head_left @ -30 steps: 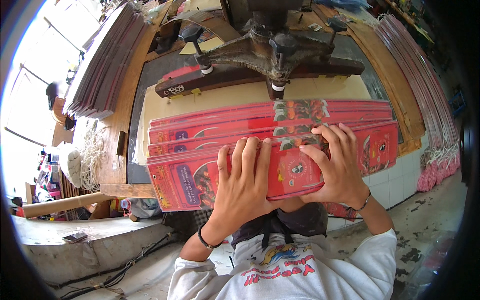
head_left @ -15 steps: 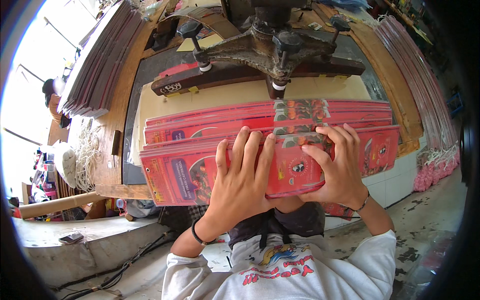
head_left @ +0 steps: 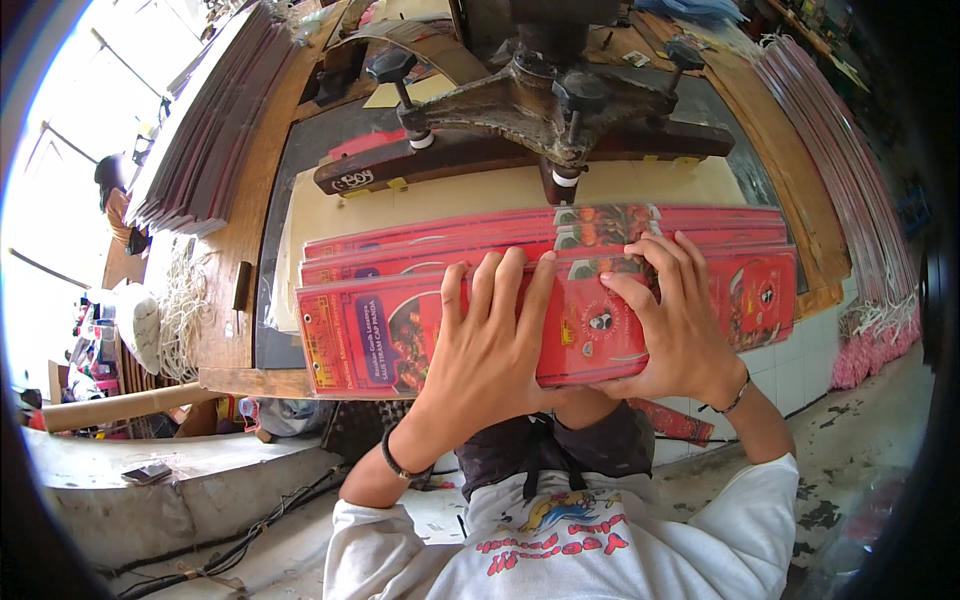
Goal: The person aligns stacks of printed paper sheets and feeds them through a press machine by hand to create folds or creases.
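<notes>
Several long red printed sheets (head_left: 354,340), glossy and with food pictures, lie overlapped in a stepped stack at the table's near edge. My left hand (head_left: 490,325) grips the nearest sheets near their middle, its fingers bent over the top face and its thumb at the near edge. Farther right, my right hand (head_left: 690,325) holds the same sheets, fingers curled over the top and the thumb low by the near edge. How many sheets lie in my grip cannot be seen. More red sheets (head_left: 715,220) stick out behind, under a picture strip.
A cast-metal clamp (head_left: 520,105) with black knobs carries a dark bar (head_left: 460,160) just beyond the sheets. Bundles of long boards (head_left: 210,140) stand at the left, and corded strips (head_left: 840,170) hang at the right. Pale board (head_left: 430,195) lies under the bar.
The nearest sheets have shifted slightly away from me and to the right at their left end, their near edge now higher in view. Both hands stay on them.
</notes>
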Available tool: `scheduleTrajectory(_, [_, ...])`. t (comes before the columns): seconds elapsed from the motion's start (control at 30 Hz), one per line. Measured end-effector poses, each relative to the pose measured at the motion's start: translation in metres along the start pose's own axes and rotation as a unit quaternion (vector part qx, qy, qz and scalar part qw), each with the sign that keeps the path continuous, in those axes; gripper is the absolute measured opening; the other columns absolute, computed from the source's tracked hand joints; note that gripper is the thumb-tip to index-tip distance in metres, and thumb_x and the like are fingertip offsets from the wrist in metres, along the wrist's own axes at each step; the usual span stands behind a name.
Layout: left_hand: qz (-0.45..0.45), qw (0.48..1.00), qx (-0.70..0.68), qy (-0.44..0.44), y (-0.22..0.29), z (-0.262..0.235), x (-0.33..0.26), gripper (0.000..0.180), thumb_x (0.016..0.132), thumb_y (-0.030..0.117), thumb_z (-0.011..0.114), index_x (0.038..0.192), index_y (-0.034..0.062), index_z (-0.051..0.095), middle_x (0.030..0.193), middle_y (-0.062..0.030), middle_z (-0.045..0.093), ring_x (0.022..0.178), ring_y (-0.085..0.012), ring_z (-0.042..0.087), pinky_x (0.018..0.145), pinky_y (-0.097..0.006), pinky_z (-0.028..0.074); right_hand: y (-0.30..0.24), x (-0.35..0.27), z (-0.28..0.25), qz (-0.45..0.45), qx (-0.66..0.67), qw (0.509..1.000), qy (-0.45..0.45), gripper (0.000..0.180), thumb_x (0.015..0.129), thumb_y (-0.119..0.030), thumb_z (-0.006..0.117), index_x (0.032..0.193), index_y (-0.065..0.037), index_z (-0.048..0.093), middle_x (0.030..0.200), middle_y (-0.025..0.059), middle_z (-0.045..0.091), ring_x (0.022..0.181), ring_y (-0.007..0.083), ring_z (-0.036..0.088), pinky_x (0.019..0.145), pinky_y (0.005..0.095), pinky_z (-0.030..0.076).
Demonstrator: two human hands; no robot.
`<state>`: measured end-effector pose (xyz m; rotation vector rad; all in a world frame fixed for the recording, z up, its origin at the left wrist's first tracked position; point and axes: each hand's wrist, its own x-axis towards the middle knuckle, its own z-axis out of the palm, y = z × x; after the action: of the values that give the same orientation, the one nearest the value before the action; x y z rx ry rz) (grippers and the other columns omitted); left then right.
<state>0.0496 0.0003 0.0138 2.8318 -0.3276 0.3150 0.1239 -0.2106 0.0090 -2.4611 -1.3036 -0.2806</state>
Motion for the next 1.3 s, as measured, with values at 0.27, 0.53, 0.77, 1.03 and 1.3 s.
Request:
scheduleTrajectory(0.27, [0.010,1.000,0.020,0.003,-0.003,-0.001,0.002,0.110,0.050,0.061,0.074,0.133,-0.0006,0.038,0.141,-0.0235,0.030,0.122,-0.0346,0.037,0.104,-0.050,0.021,-0.002,0.009,-0.006,-0.011,-0.006,0.999,-0.030,0.091,0.055,-0.054,0.077,0.131,-0.017,0.043,0.131,0.0220,0.035,0.124,0.0401,0.033,0.104,0.0560,0.023])
scheduleTrajectory(0.53, [0.009,1.000,0.008,-0.003,-0.004,-0.002,0.005,0.111,0.049,0.061,0.075,0.135,0.0018,0.038,0.132,-0.0187,0.037,0.123,-0.0324,0.036,0.101,-0.049,0.019,0.007,0.014,-0.007,-0.021,0.006,0.999,-0.030,0.096,0.047,-0.052,0.081,0.129,-0.016,0.044,0.124,0.0195,0.037,0.119,0.0382,0.034,0.103,0.0545,0.025])
scheduleTrajectory(0.77, [0.008,1.000,0.008,0.004,-0.002,0.000,0.005,0.113,0.046,0.062,0.076,0.135,0.0050,0.038,0.126,-0.0184,0.039,0.122,-0.0330,0.036,0.098,-0.048,0.021,0.008,0.013,-0.006,-0.023,0.015,0.999,-0.022,0.095,0.047,-0.052,0.081,0.127,-0.015,0.045,0.121,0.0187,0.037,0.117,0.0382,0.035,0.101,0.0537,0.026])
scheduleTrajectory(1.03, [0.026,0.999,0.022,-0.011,-0.004,-0.001,0.008,0.113,0.046,0.063,0.076,0.138,0.0106,0.036,0.135,-0.0239,0.035,0.121,-0.0355,0.038,0.098,-0.048,0.020,0.005,0.012,-0.006,-0.009,0.014,0.999,-0.033,0.096,0.050,-0.057,0.079,0.130,-0.016,0.044,0.129,0.0193,0.036,0.121,0.0384,0.033,0.101,0.0537,0.025])
scheduleTrajectory(1.3, [0.032,0.999,0.011,-0.021,-0.008,-0.001,0.012,0.113,0.046,0.064,0.075,0.137,0.0100,0.036,0.129,-0.0252,0.037,0.122,-0.0373,0.036,0.098,-0.048,0.020,0.005,0.016,-0.007,-0.015,0.011,0.999,-0.050,0.099,0.052,-0.062,0.076,0.133,-0.016,0.042,0.128,0.0193,0.037,0.120,0.0381,0.034,0.100,0.0537,0.025])
